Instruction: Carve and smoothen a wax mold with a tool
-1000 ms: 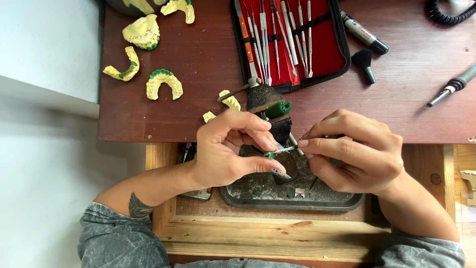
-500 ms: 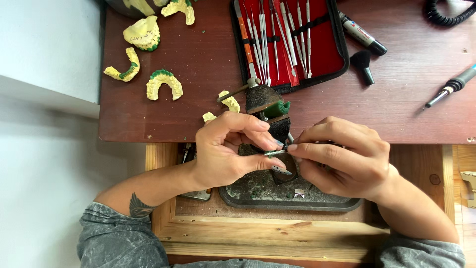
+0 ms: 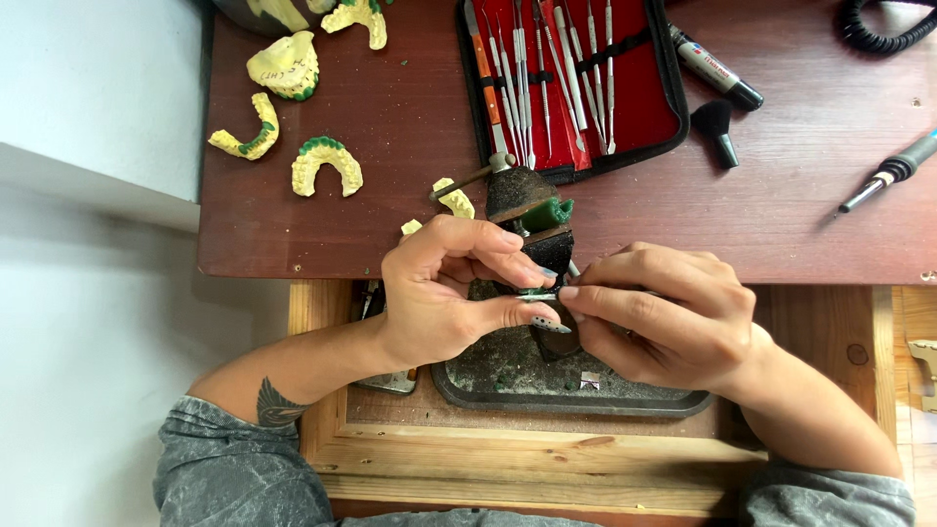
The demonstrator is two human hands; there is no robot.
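My left hand (image 3: 451, 290) pinches a small green-and-white dental piece (image 3: 538, 294) between thumb and forefinger, over a dark tray (image 3: 586, 402). My right hand (image 3: 662, 318) meets it fingertip to fingertip and grips a thin metal instrument whose tip touches that piece; most of the tool is hidden inside the fist. A dark bench peg (image 3: 532, 210) with a lump of green wax (image 3: 549, 214) juts out from the table edge just behind both hands.
A red-lined case of metal instruments (image 3: 566, 83) lies open on the brown table (image 3: 410, 146). Several yellow dental casts with green wax (image 3: 325, 166) sit at the left. A marker (image 3: 715, 66), a small black brush (image 3: 717, 127), a handpiece (image 3: 890, 172) and a coiled cord (image 3: 883, 29) lie at the right.
My right hand has shifted left and closed in on my left hand's fingertips. The thin tool tip seen between the hands earlier is now mostly covered.
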